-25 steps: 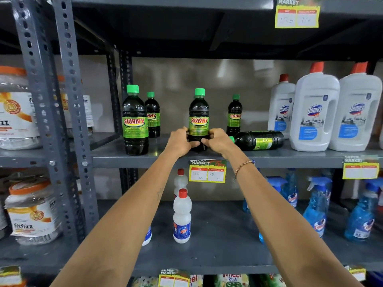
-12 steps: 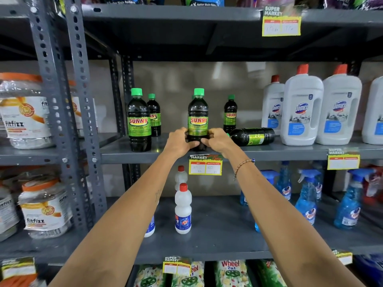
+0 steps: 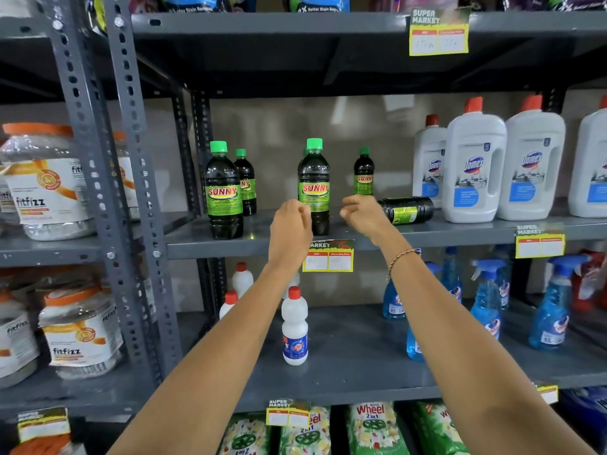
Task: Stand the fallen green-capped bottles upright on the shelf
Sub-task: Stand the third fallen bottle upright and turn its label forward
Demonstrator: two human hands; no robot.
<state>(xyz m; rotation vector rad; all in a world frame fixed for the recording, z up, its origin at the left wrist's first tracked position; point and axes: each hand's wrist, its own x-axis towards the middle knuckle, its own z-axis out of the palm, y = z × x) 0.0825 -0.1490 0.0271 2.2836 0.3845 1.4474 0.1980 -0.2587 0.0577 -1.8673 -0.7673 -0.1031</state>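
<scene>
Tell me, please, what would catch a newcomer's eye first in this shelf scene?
Most likely the two bare arms reaching in from below, with the left hand and right hand on either side of an upright green-capped Sunny bottle at the middle shelf's front edge, neither gripping it. Next, one dark bottle lying on its side just right of the right hand, beside the tall white Domex jugs.

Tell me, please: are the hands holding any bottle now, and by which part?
Nothing is held. The left hand and the right hand hang loosely curled on either side of the upright bottle, neither with a grip on it.
</scene>
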